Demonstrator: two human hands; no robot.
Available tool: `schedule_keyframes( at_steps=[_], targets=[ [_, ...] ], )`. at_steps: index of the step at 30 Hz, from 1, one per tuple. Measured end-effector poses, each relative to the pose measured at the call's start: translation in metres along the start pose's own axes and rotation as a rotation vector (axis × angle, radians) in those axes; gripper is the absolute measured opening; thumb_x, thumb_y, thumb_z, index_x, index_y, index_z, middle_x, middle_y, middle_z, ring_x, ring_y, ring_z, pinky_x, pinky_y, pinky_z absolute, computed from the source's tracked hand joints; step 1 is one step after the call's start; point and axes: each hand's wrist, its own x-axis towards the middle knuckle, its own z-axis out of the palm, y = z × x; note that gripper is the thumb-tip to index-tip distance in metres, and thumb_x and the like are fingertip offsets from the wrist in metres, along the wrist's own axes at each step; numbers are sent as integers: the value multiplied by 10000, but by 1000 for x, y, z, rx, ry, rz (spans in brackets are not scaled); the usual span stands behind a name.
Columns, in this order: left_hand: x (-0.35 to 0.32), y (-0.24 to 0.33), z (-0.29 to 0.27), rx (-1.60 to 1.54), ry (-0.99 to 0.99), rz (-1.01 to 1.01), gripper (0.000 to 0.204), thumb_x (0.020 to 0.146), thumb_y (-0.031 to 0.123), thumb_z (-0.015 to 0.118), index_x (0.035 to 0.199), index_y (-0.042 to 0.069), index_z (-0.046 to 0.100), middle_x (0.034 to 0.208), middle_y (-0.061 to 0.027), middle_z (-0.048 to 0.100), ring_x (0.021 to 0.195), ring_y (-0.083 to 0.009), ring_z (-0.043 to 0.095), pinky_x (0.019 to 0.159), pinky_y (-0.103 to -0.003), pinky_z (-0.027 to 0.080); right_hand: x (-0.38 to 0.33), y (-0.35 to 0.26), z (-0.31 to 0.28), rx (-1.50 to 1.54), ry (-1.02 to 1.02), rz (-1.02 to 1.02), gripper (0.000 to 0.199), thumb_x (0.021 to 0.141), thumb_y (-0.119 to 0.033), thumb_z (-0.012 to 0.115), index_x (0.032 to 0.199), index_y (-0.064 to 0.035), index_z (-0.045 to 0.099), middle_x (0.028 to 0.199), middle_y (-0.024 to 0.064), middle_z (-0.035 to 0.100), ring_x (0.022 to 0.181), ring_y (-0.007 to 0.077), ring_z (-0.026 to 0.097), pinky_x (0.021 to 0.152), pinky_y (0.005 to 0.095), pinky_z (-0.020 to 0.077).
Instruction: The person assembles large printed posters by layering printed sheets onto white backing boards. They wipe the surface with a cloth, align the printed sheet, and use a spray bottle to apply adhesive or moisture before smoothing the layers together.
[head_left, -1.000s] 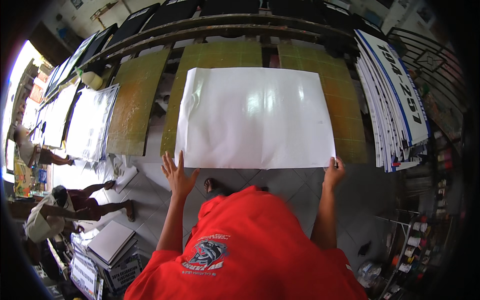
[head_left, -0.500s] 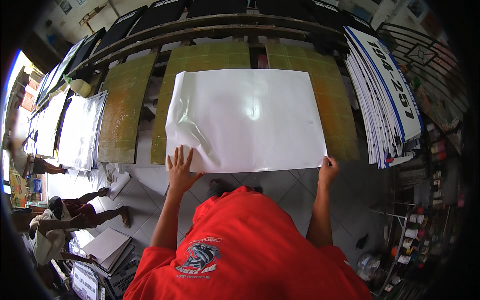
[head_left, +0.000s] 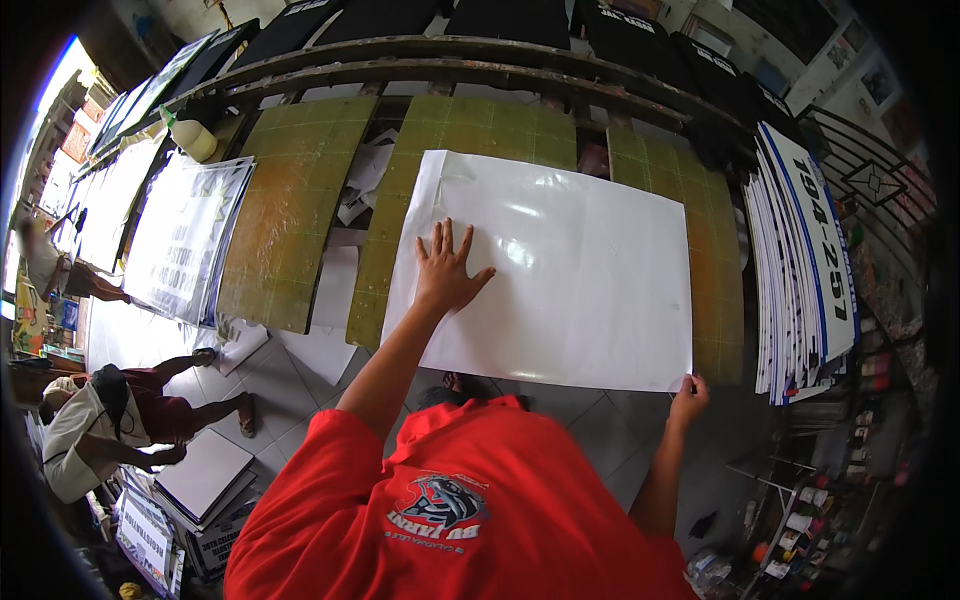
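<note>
A large glossy white sheet (head_left: 570, 290) lies across the green boards, its near edge reaching past them. My left hand (head_left: 450, 268) rests flat on its left part, fingers spread. At the near right corner, my right hand (head_left: 688, 398) pinches the sheet's edge between closed fingers. Slight creases show near the far left corner, and light glares off the middle. Beneath it, a worn green board (head_left: 480, 125) shows along the far and left sides.
Another green board (head_left: 290, 215) is at left, beside stacked printed sheets (head_left: 190, 240) and a pale bottle (head_left: 192, 138). Several printed panels (head_left: 810, 250) stand at right. A wooden rail (head_left: 470, 70) runs behind. A person (head_left: 130, 410) is on the left, near stacked boards (head_left: 205, 475).
My left hand has slid from the near left edge farther up onto the sheet. The large bulging wrinkles there have mostly flattened. My right hand still holds the near right corner.
</note>
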Motion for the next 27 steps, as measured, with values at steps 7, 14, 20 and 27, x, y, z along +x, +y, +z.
schedule_keyframes(
  at_steps=[7, 14, 20, 27],
  targets=[
    [19, -2, 3, 7, 22, -4, 851, 843, 618, 517, 1504, 156, 246, 1549, -219, 170, 1448, -353, 137, 1122, -605, 88, 3, -25, 2, -220, 16, -38, 198, 847, -152, 635, 923, 22, 688, 1080, 157, 683, 993, 301, 651, 882, 359, 484],
    [23, -7, 7, -153, 121, -10, 851, 829, 545, 598, 1492, 125, 269, 1533, -251, 185, 1441, -385, 124, 1125, -597, 61, 15, -43, -25, 18, 143, -57, 235, 884, -191, 632, 917, 37, 672, 991, 154, 669, 874, 257, 641, 798, 335, 499],
    [-8, 104, -19, -1091, 7, 167, 753, 865, 300, 665, 1469, 86, 271, 1479, -169, 321, 1354, -343, 326, 1084, -512, 289, -9, -200, -2, 655, -496, 62, 259, 982, -195, 533, 1201, -59, 517, 935, 28, 560, 726, 89, 537, 623, 239, 505],
    [-17, 217, -14, -2173, -364, -473, 351, 1020, 214, 392, 1323, 38, 412, 1244, -147, 532, 1075, -212, 563, 895, -373, 484, 36, -243, 83, 288, -943, -952, 537, 820, -181, 647, 1291, 2, 464, 1192, 231, 526, 1099, 373, 509, 956, 456, 405]
  ],
)
